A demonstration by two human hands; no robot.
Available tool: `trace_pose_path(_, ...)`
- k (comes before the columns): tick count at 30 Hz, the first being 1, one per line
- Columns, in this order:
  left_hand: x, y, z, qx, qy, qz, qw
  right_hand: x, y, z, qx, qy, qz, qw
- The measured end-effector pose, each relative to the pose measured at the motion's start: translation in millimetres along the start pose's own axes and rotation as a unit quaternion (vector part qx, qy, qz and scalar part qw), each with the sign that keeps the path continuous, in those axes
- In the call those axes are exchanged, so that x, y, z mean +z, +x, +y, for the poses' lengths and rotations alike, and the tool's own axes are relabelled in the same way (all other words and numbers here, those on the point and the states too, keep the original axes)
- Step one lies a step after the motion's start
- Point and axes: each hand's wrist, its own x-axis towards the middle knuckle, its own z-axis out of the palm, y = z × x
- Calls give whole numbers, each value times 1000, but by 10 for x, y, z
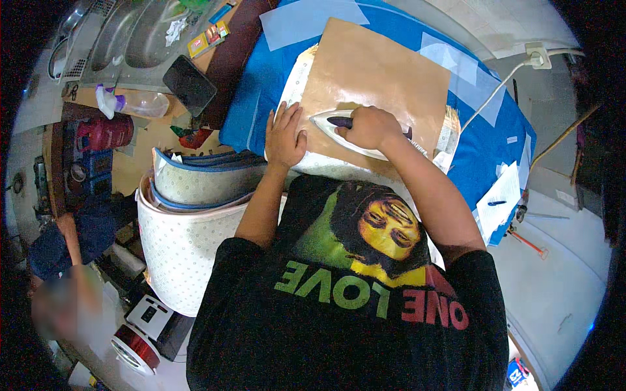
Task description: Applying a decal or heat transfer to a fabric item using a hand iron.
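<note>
My right hand (373,130) is wrapped round the dark handle of a white clothes iron (326,128). The iron lies on a large glossy brown sheet (381,68), its tip pointing left. To the left of the sheet, my left hand (285,138) presses flat with fingers spread, on the pale dotted material (297,81) that shows from under the brown sheet. Both rest on a surface covered in blue cloth (254,98), with clear tape patches along its edges. The iron's soleplate is hidden.
A white cord (499,85) runs near the iron to a plug (537,57). Curled dotted mats (189,247) stand at my left. Beyond them are a black phone-like slab (189,85), a spray bottle (143,103) and a sink (153,42). Another person's arm (68,238) shows far left.
</note>
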Motion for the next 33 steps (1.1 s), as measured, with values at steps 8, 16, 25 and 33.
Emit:
trace_pose_path(8,9,3,3,-5,-7,0,1000,-26,-3,-17,6,-18,-15,1000)
trace_pose_path(16,0,12,47,-3,-7,22,1000,42,24,64,-17,-4,16,1000)
trace_pose_path(25,6,-8,15,5,2,16,1000,-36,-378,452,24,53,6,998)
trace_pose_path(33,-51,297,430,-85,118,-76,986,79,-422,550,28,26,20,999)
